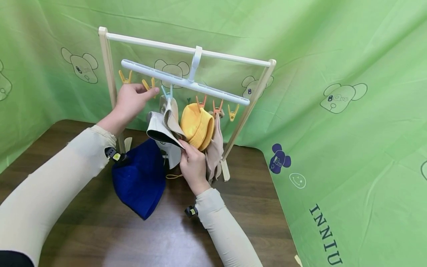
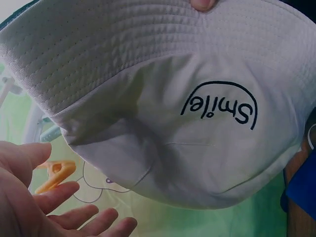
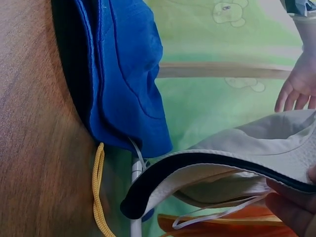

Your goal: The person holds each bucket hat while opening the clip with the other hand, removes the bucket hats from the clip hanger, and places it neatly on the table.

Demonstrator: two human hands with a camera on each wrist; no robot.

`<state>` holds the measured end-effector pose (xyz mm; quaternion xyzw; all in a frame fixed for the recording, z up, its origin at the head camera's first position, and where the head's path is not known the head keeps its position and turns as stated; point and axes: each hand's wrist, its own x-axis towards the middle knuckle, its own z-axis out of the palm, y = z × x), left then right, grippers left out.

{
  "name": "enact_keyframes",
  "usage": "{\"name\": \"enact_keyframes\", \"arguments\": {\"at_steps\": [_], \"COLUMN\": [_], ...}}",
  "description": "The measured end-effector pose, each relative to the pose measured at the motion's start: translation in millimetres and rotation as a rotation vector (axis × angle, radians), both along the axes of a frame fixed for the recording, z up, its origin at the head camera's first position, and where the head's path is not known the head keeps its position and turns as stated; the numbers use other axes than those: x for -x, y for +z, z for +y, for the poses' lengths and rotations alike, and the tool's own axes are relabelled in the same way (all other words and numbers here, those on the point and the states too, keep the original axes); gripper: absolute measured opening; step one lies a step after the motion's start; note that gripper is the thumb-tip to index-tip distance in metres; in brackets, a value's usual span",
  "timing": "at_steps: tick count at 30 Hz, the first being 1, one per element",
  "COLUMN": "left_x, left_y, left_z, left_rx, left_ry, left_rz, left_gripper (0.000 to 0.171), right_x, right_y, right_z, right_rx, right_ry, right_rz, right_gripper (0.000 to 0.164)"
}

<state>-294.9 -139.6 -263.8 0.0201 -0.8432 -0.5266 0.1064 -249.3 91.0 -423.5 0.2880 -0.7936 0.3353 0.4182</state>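
Observation:
My right hand point(image 1: 193, 165) pinches the brim of a white bucket hat point(image 2: 163, 118) and holds it up, crown tilted away. "Smile" is printed upside down on its side in the left wrist view; a dark lining edge point(image 3: 217, 159) and white cord show in the right wrist view. My left hand point(image 1: 131, 102) is raised at the left part of the white hanger bar point(image 1: 180, 79), fingers extended. A yellow clothespin point(image 1: 148, 85) lies between its thumb and fingers; whether they touch it I cannot tell. Another yellow clothespin point(image 1: 125, 77) hangs just left.
A beige hat point(image 1: 171, 116) hangs from a blue clothespin point(image 1: 167, 92). Beside it hang a yellow hat point(image 1: 197, 126) and a pale pink hat point(image 1: 217, 146). A blue bucket hat point(image 1: 140, 178) is at the stand's left, above the wooden table point(image 1: 233, 222). Wooden posts point(image 1: 248, 107) carry the white rod.

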Motion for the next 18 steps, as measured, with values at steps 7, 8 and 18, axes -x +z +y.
{"name": "enact_keyframes", "arguments": {"at_steps": [7,8,18], "left_x": [-6.4,-8.2,-35.1], "left_y": [-5.1,-6.1,-16.9], "left_z": [-5,-6,-12], "left_rx": [0.011,0.02,0.083], "left_ry": [-0.056,-0.063,-0.098], "left_rz": [-0.032,-0.023,0.096], "left_gripper": [0.072,0.071,0.058], "right_x": [-0.3,-0.4,0.7], "right_y": [0.3,0.2,-0.8], "right_z": [1,2,4], "right_rx": [-0.009,-0.009,-0.012], "right_ry": [-0.004,-0.002,-0.008], "right_rz": [-0.001,-0.005,0.015], "right_gripper": [0.027,0.027,0.028]}}
